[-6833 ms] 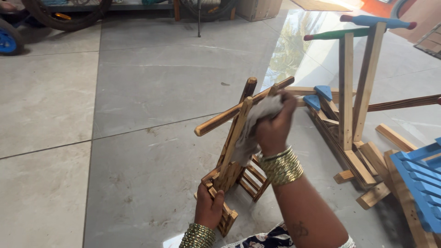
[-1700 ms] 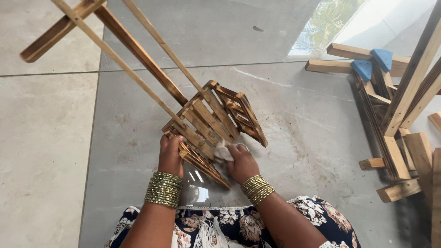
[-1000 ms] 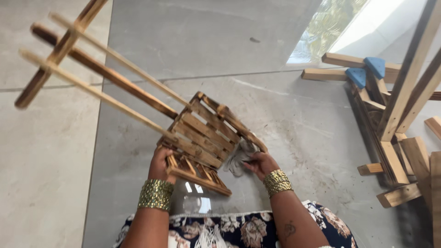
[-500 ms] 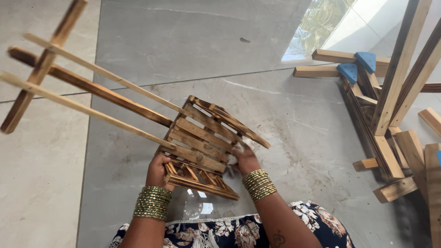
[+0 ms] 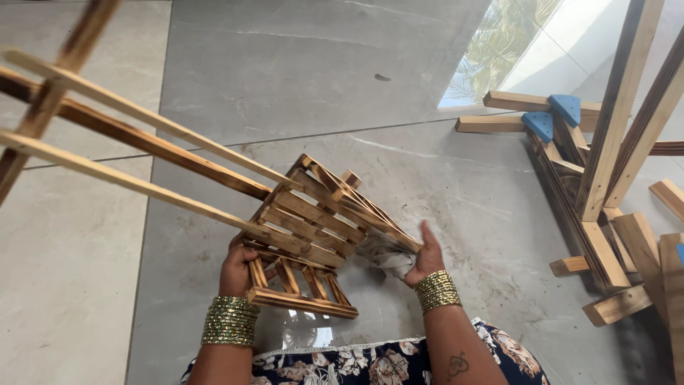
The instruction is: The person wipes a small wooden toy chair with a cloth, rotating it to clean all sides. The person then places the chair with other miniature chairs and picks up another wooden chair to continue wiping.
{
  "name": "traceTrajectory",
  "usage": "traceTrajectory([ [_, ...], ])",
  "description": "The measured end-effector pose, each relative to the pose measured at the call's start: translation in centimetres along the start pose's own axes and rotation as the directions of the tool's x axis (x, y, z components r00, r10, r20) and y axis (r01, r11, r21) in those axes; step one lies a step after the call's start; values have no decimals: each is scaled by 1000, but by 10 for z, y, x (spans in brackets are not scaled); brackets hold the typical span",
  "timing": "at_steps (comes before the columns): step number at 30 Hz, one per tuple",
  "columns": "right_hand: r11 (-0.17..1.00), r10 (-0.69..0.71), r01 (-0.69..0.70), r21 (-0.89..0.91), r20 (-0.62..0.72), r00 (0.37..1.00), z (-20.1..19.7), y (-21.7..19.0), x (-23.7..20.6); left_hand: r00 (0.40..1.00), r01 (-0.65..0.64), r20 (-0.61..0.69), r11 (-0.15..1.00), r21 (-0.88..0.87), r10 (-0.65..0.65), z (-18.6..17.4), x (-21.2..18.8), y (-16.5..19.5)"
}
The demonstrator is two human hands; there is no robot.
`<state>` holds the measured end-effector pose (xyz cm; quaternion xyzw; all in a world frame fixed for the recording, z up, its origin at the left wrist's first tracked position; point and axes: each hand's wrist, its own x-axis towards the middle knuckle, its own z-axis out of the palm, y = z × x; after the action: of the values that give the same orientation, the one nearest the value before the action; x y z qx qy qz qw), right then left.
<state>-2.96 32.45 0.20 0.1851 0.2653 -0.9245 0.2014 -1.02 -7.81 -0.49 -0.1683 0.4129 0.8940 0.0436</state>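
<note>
The left hand [image 5: 237, 267] gripped the slatted base of a scorched wooden frame [image 5: 306, 228], fingers curled around a slat at the frame's 8 o'clock corner. The frame was held tilted above the floor [image 5: 299, 78], with its three long sticks [image 5: 135, 153] running off toward 10 o'clock. The right hand [image 5: 426, 258] sat at the frame's 4 o'clock edge, pressing a crumpled grey cloth [image 5: 388, 255] against the wood, with fingers closed over the cloth and thumb raised. Both wrists bore stacked bangles [image 5: 229, 321]. More wooden frames [image 5: 591, 192] with blue corner pieces lay on the floor at 3 o'clock, well apart.
</note>
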Motion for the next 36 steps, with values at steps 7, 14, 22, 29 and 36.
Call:
traceTrajectory([
  [7, 977, -208, 184, 111, 267, 941, 25, 1, -31, 974, -222, 116, 737, 638, 193, 7, -8, 26],
  [14, 924, -331, 380, 53, 612, 719, 81, 28, -84, 955, -189, 248, 978, 93, 161, 36, -40, 64],
  [22, -31, -264, 554, -832, 542, 798, 67, 25, -92, 878, -146, 363, 896, -419, 313, 25, -46, 58],
  [29, -95, -584, 208, -974, 224, 780, 65, -25, -106, 929, -261, 166, 903, -341, 331, 26, -41, 48],
  [36, 695, -452, 604, -390, 417, 789, 76, 23, -91, 915, -172, 303, 935, -309, 268, 19, -47, 48],
])
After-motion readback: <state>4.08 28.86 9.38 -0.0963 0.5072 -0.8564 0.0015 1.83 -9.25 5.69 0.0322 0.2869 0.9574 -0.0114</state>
